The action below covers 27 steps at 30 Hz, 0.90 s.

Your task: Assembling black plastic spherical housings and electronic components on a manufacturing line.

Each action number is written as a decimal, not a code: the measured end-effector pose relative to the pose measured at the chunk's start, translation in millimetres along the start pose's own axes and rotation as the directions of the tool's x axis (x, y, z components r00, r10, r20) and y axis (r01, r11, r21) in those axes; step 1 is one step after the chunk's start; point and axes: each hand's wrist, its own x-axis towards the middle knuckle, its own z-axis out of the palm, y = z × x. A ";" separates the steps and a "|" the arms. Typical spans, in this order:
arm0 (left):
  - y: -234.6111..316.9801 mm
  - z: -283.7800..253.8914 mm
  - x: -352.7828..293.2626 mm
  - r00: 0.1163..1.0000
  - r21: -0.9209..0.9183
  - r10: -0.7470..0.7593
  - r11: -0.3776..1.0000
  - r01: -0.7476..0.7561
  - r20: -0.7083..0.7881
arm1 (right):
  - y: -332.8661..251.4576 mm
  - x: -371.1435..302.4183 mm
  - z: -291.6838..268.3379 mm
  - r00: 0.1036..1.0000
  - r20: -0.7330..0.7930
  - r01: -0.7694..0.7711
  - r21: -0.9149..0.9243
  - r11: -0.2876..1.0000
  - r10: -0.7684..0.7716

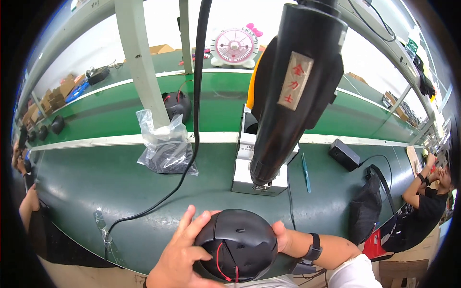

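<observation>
At near edge of bench [110,168], gripping black shell [247,244] between spread-fingered left hand [180,252] and right hand [287,241] of unseen spread.

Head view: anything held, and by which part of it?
Black rounded shell, by its sides: left hand at its left edge, right hand at its right.

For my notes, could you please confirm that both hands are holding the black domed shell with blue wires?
Not quite: the wires are red, not blue, as the head view shows. The left hand and right hand do hold the black domed shell.
</observation>
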 end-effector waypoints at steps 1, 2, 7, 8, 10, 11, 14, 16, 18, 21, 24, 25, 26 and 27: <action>0.1 -0.5 1.8 1.000 -0.007 -0.001 1.000 0.001 -0.005 | -6.6 0.4 10.1 1.000 -0.007 -0.004 -0.001 1.000 0.004; 0.5 -0.4 2.6 0.999 -0.005 -0.022 1.000 0.022 -0.044 | -17.4 0.8 25.0 0.999 -0.049 0.007 -0.092 0.996 -0.012; 0.5 13.3 -3.2 0.981 0.037 -0.125 0.991 0.132 -0.149 | -25.9 -1.4 19.6 0.980 -0.061 0.132 -0.502 0.855 -0.187; 0.6 17.4 -2.9 0.970 -0.004 -0.161 0.987 0.163 -0.181 | -26.1 -1.9 19.7 0.962 -0.014 0.198 -0.649 0.734 -0.271; -5.8 22.8 -7.0 0.966 -0.040 -0.160 0.987 0.155 -0.204 | -25.7 -0.2 23.5 0.913 0.104 0.299 -0.829 0.472 -0.395; -7.5 23.9 -8.8 0.962 -0.079 -0.153 0.987 0.138 -0.225 | -27.8 0.9 25.8 0.914 0.104 0.299 -0.826 0.478 -0.393; -7.7 24.0 -9.1 0.958 -0.125 -0.161 0.983 0.135 -0.236 | -31.9 1.2 30.4 0.883 0.242 0.316 -0.940 0.129 -0.403; -9.9 27.6 -11.2 0.947 -0.133 -0.163 0.983 0.130 -0.277 | -28.1 2.5 32.5 0.851 0.256 0.335 -0.937 0.099 -0.458; -12.5 31.3 -13.5 0.935 -0.142 -0.162 0.982 0.123 -0.315 | -26.0 3.1 35.2 0.843 0.255 0.324 -0.943 0.070 -0.473; -18.2 32.0 -16.5 0.924 -0.149 -0.163 0.982 0.118 -0.347 | -23.8 3.2 39.6 0.837 0.243 0.283 -0.959 0.009 -0.490; -21.8 28.1 -16.5 0.941 -0.119 -0.143 0.987 0.111 -0.308 | -23.5 4.1 42.4 0.845 0.216 0.234 -0.972 -0.024 -0.489; -20.4 27.2 -14.8 0.943 -0.126 -0.165 0.983 0.133 -0.290 | -23.7 3.3 42.5 0.855 0.201 0.213 -0.977 -0.029 -0.478; -19.4 26.1 -13.2 0.944 -0.131 -0.187 0.979 0.156 -0.274 | -23.4 2.4 42.0 0.853 0.196 0.209 -0.978 -0.028 -0.485; -19.7 25.0 -11.5 0.945 -0.134 -0.186 0.979 0.155 -0.267 | -22.9 1.6 41.2 0.859 0.177 0.187 -0.982 -0.028 -0.481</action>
